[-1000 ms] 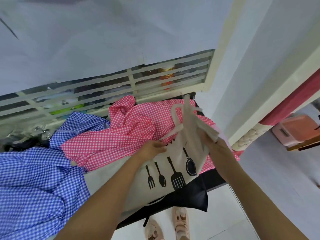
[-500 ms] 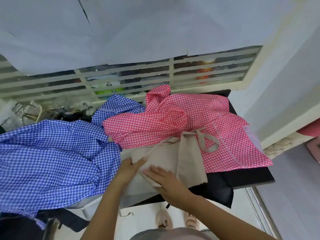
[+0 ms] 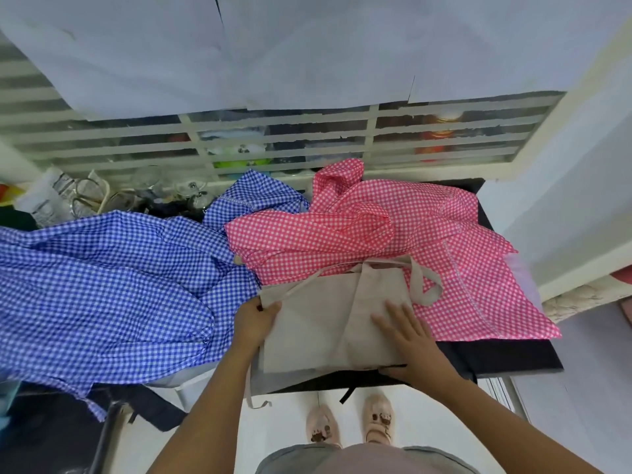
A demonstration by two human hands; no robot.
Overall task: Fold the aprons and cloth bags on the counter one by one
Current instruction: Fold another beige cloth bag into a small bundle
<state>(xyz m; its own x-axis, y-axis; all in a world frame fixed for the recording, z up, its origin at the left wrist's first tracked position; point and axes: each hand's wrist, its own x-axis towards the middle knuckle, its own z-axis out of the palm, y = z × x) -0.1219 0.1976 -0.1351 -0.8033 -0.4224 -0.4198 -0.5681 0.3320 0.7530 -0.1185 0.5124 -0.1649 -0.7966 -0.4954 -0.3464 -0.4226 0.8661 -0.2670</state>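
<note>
A beige cloth bag (image 3: 314,323) lies folded over itself at the counter's front edge, its handle loops (image 3: 424,285) trailing onto the pink checked apron (image 3: 376,234). My left hand (image 3: 254,319) pinches the bag's left edge. On the bag's right half my right hand (image 3: 407,336) rests flat with fingers spread, thumb at the front edge. A blue checked apron (image 3: 102,278) is heaped to the left. Dark cloth (image 3: 485,354) lies under the pile.
A slatted window grille (image 3: 273,138) runs behind the counter, partly covered by white paper sheets. Glass jars and clutter (image 3: 113,196) stand at the back left. The white wall and door frame (image 3: 554,206) close the right side. My feet (image 3: 349,422) show below the counter edge.
The bag, earlier held up with its utensil print showing, now lies folded flat on the counter. My right hand has slid to its right half and the left has taken its left edge.
</note>
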